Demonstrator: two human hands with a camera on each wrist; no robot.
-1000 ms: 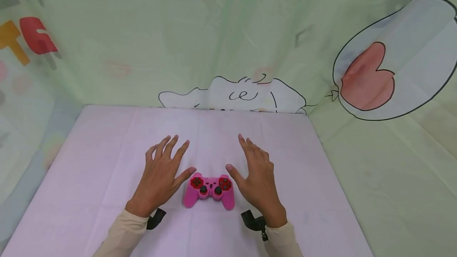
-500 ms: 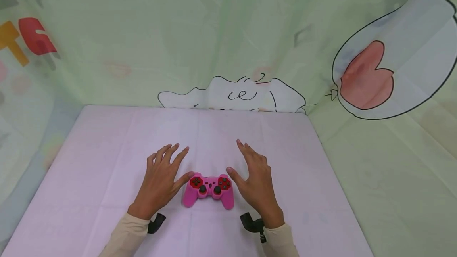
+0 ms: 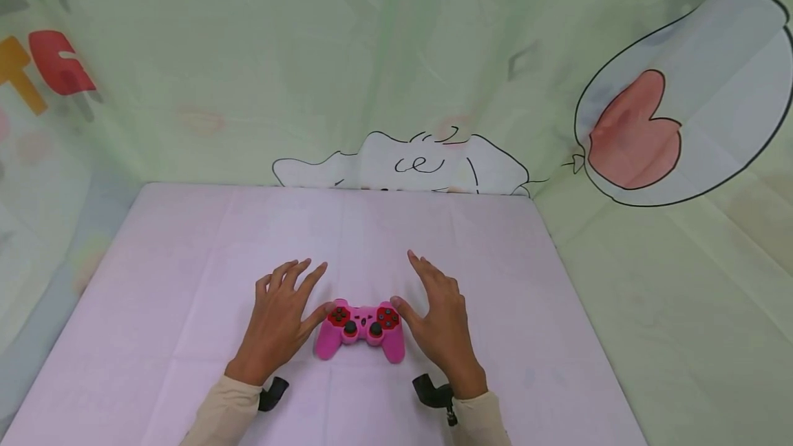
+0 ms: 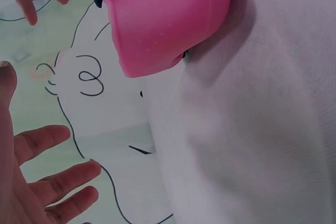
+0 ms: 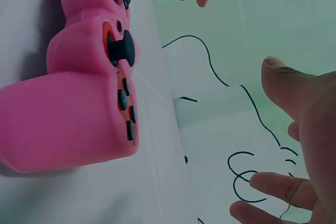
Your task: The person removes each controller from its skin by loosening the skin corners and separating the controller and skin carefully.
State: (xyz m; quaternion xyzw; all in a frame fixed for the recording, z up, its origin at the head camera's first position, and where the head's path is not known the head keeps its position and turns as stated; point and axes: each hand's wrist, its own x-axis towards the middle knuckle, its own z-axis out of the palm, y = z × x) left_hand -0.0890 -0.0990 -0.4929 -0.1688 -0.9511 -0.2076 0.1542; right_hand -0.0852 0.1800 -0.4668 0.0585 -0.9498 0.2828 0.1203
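Note:
A pink game controller [image 3: 361, 334] with red button pads and two black thumbsticks lies face up on the table. My left hand [image 3: 277, 320] hovers at its left side, fingers spread and thumb pointing toward its upper left corner. On the other side my right hand [image 3: 441, 322] is held the same way, its thumb near the upper right corner. Both wrist views show gaps between the hands and the controller: the left hand [image 4: 31, 177] and the right hand [image 5: 315, 140] hold nothing. In the right wrist view the controller [image 5: 79, 114] shows its grip and thumbsticks.
A pale cloth covers the table [image 3: 186, 226]. Behind it hangs a green curtain [image 3: 248, 74] with a line-drawn animal, and a balloon drawing [image 3: 731, 102] at the right. A black wrist mount [image 3: 272, 394] sits on the left wrist and another mount [image 3: 432, 392] on the right.
Both hands have come down and slightly nearer the body, closing in toward the controller from either side. The controller has stayed in place on the table.

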